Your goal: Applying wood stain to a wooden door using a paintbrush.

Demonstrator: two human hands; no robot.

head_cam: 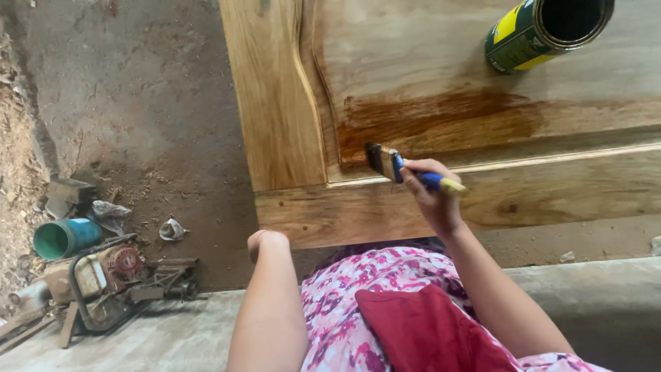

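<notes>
Head view showed my right hand (432, 196) clamped on the paintbrush (406, 171), its bristles pointing up-left onto the wooden door panel (441, 76).

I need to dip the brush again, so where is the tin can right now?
In the head view the tin can lies on its side at the top right, on the wooden door panel, just above the dark wet stain and up-right of the brush.

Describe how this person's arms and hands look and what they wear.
Both arms are bare, with no sleeves, gloves, rings or watch visible on the left hand or right hand. The top is pink and white floral, with a red cloth over it.
</notes>
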